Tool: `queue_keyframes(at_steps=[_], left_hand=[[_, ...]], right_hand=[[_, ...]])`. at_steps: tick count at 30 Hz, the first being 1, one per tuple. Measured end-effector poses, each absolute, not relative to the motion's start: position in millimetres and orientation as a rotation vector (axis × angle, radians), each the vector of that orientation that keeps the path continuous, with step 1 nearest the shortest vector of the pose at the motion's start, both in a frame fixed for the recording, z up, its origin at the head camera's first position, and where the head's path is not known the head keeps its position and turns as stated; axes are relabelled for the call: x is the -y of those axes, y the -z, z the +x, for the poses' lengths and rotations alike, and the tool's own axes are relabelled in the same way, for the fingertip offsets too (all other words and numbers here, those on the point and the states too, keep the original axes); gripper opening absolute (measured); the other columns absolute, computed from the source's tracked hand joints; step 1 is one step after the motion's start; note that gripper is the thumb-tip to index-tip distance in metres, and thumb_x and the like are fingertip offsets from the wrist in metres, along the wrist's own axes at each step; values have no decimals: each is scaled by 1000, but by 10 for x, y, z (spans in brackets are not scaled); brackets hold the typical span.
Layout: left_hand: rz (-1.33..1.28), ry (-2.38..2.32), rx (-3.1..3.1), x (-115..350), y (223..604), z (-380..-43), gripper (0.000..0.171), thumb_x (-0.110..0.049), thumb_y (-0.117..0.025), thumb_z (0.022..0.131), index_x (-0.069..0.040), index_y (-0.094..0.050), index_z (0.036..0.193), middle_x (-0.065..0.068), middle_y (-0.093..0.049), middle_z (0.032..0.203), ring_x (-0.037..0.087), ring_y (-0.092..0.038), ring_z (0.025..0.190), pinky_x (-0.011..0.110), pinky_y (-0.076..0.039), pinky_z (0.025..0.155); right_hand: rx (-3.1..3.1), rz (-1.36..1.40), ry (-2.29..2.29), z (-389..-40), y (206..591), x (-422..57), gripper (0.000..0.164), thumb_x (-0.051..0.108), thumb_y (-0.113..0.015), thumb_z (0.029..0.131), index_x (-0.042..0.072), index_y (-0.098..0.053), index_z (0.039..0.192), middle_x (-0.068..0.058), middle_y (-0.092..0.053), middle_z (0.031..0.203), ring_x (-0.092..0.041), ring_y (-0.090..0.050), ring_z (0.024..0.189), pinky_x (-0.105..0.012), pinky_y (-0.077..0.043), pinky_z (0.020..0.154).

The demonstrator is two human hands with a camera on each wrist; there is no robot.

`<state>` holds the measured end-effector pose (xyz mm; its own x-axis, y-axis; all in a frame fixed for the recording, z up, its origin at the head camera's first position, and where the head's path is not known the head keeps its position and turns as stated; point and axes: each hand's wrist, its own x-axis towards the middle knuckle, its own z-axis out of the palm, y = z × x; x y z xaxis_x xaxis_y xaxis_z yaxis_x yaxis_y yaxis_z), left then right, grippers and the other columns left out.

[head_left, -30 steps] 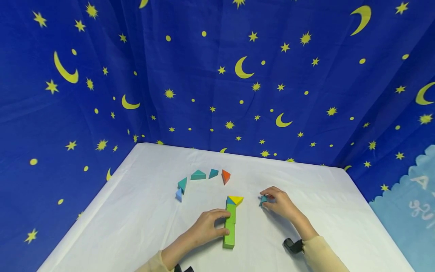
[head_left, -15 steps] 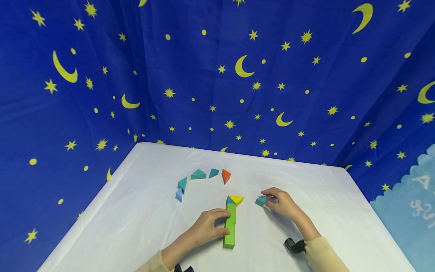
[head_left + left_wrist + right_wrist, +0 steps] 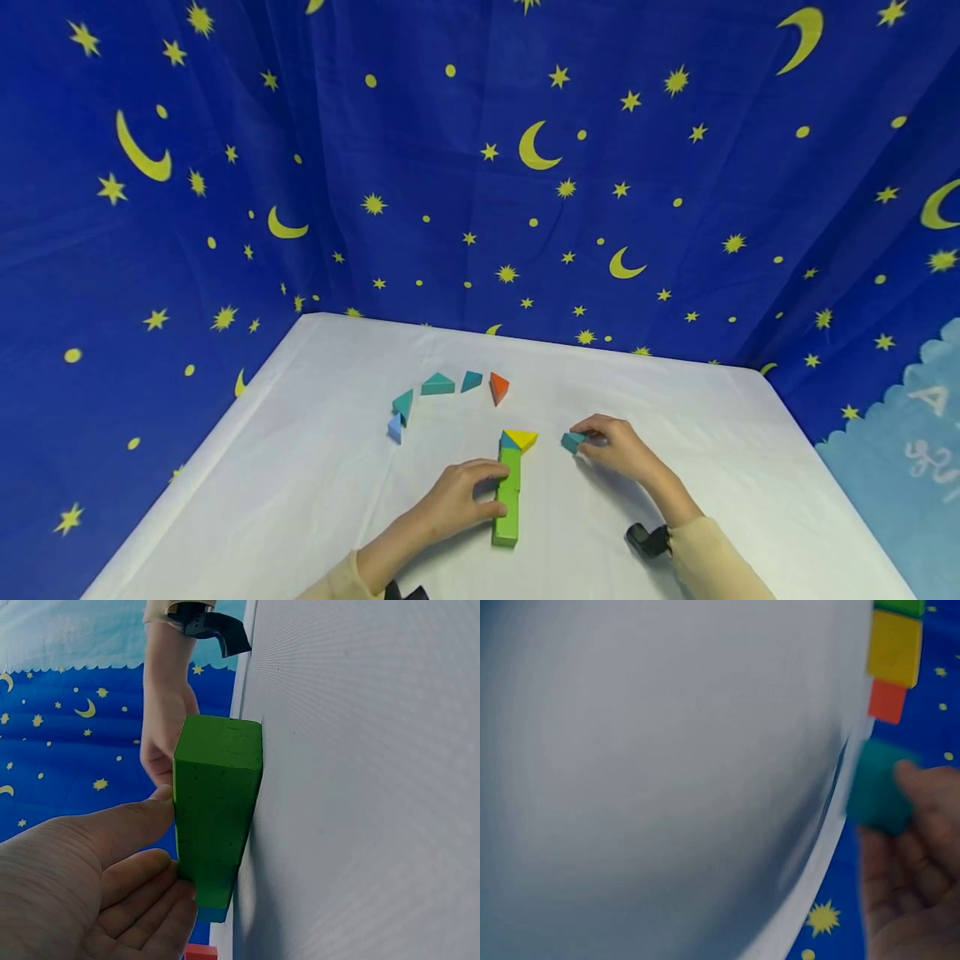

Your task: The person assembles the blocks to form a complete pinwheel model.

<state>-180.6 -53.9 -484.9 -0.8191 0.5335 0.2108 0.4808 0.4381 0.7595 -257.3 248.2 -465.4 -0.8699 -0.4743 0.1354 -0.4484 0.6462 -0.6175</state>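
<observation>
My left hand (image 3: 456, 502) rests against the left side of two green blocks (image 3: 507, 500) laid end to end. In the left wrist view its thumb and fingertips touch one long face of the green blocks (image 3: 217, 802). At their far end, a blue triangular block (image 3: 508, 442) and a yellow triangular block (image 3: 522, 439) fit together. To the right of these, my right hand (image 3: 618, 450) pinches a teal triangular block (image 3: 572, 442) between thumb and fingers. The right wrist view shows that teal block (image 3: 881, 787) slightly blurred, the thumb on its face.
On the white-covered table (image 3: 337, 350), an orange-red triangular block (image 3: 498, 387), several teal ones, such as this teal triangle (image 3: 438, 384), and a light-blue triangle (image 3: 395, 428) lie in an arc at the back left. A starry blue curtain (image 3: 450, 167) stands behind.
The teal block in my right hand has turned between the fingers and shifted slightly left toward the yellow block. My left hand and the green blocks have stayed put.
</observation>
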Motion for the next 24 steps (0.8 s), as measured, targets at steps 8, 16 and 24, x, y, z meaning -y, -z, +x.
queue_keyframes(at_steps=[8, 16, 24], left_hand=[[881, -1337, -2617, 538, 4819, -1781, 49, -25, -77, 79, -5, -62, 121, 5, -61, 122, 19, -54, 117, 32, -42, 100], [906, -1348, -2641, 566, 4821, -1788, 49, -25, -77, 79, -4, -63, 121, 6, -61, 121, 19, -54, 115, 33, -43, 99], [911, -1336, -2626, 541, 4826, -1788, 49, -27, -76, 80, -5, -62, 122, 4, -60, 123, 17, -53, 116, 32, -42, 99]], right_hand=[[-2822, -840, 1119, -2686, 4552, -2345, 23, 2, -67, 84, 3, -68, 107, -8, -65, 104, -28, -62, 96, -39, -53, 83], [-2767, -847, 1168, -2870, 4503, -2079, 22, 3, -67, 84, 2, -68, 106, -9, -65, 103, -26, -63, 94, -35, -53, 82], [-2653, -865, 1145, -2959, 4512, -1831, 23, 3, -67, 83, 2, -68, 106, -6, -65, 103, -19, -62, 91, -31, -53, 81]])
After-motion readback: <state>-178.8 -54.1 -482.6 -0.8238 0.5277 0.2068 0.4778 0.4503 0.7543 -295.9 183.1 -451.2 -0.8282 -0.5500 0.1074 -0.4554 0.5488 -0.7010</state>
